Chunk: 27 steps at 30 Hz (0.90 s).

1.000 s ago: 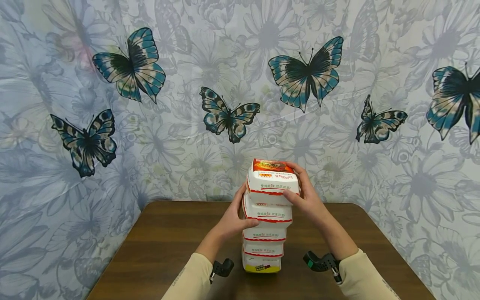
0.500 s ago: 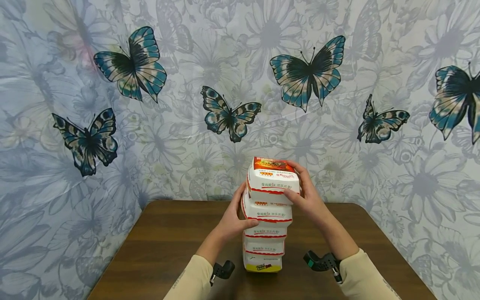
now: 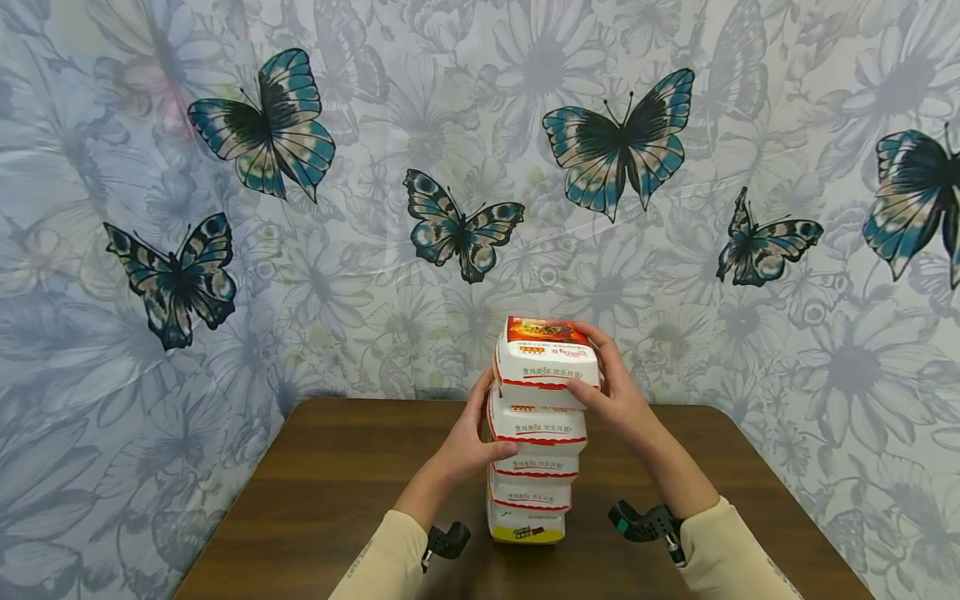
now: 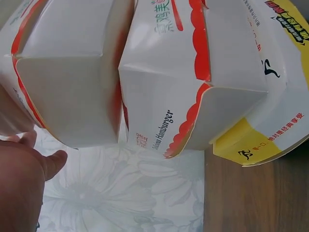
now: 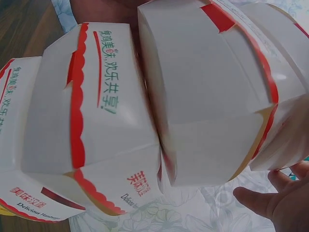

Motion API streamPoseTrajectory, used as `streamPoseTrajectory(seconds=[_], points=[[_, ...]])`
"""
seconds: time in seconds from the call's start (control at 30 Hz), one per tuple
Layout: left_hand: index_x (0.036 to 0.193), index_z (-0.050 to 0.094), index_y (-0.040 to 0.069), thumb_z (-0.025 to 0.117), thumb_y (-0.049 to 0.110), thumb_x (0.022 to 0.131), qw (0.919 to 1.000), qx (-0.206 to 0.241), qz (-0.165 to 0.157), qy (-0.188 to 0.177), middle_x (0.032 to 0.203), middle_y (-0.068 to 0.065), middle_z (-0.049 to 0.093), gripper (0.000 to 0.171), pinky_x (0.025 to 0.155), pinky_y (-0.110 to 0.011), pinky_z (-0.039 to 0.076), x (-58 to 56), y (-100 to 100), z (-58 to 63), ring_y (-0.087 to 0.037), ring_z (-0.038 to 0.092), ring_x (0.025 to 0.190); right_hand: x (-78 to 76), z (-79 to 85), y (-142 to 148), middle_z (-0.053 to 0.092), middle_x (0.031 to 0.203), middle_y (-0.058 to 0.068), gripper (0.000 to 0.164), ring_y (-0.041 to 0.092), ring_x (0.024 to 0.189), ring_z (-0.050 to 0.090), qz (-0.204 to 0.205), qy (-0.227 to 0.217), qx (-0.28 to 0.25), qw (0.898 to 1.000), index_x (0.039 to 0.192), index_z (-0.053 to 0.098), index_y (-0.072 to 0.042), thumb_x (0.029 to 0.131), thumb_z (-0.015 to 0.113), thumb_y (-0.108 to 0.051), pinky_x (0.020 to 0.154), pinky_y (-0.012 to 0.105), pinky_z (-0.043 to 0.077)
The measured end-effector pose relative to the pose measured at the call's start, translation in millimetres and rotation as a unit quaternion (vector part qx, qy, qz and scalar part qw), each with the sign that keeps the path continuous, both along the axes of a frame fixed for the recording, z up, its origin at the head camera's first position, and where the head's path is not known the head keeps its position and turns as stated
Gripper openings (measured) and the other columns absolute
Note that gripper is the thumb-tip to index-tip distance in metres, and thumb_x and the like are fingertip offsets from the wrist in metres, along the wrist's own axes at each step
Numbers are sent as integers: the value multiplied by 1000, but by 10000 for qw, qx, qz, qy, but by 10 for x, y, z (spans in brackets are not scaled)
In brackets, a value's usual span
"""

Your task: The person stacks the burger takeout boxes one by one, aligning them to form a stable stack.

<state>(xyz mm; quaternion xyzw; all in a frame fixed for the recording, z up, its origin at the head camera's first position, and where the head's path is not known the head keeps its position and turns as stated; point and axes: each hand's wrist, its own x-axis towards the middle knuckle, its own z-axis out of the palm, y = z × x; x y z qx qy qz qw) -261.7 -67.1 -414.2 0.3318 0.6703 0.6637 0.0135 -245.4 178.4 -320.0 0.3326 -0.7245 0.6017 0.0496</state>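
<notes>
Several white hamburger boxes with red scalloped trim stand in one uneven stack at the table's middle in the head view. The top box (image 3: 547,367) has a burger picture on its lid; the bottom box (image 3: 527,530) has a yellow band. My right hand (image 3: 618,396) grips the top box at its right side, thumb on the front. On the stack's left, my left hand (image 3: 461,442) holds the second box (image 3: 540,427), thumb across its front, fingers reaching up beside the top box. Both wrist views show the boxes' sides close up; some fingers are hidden behind them.
The brown wooden table (image 3: 337,492) surrounds the stack. Behind it hangs a floral wall cloth (image 3: 337,317) with butterflies. Black wrist camera mounts (image 3: 645,523) stick out near both sleeves.
Both hands keep nearly the same places on the stack. The boxes below the top one appear very slightly further right.
</notes>
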Motion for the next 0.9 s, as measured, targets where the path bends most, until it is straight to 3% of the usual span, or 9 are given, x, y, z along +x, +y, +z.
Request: streamPoseTrajectory(seconds=[0.17, 0.43, 0.57, 0.9], points=[[151, 2, 42, 76, 50, 77, 10000, -11, -13, 2, 157, 7, 20, 105, 110, -46, 32, 2, 1, -10, -18, 27, 141, 5, -5, 10, 31, 145, 6, 71, 24, 113, 53, 4, 34, 30, 10000, 152, 13, -25, 95, 52, -8, 79, 40, 55], [152, 7, 41, 77, 41, 78, 9996, -34, 229, 187, 157, 9, 20, 101, 113, -54, 22, 1, 14, 5, -19, 22, 143, 32, -11, 41, 31, 145, 6, 72, 22, 113, 54, 35, 90, 11, 10000, 152, 12, -25, 95, 51, -6, 79, 40, 55], [151, 9, 43, 78, 40, 77, 9993, -87, 350, 72, 155, 10, 18, 101, 112, -54, 23, 16, 22, 18, -17, 24, 142, 50, -3, 44, 31, 145, 6, 73, 22, 113, 54, 4, 137, 15, 9999, 152, 11, -24, 95, 52, -6, 79, 40, 55], [151, 10, 40, 77, 43, 77, 9984, -121, 484, 270, 155, 12, 10, 100, 110, -54, 23, -10, 45, 11, -17, 26, 139, 49, -33, 54, 32, 145, 5, 74, 22, 114, 52, 50, 201, -77, 9998, 153, 12, -22, 94, 52, -4, 79, 39, 56]])
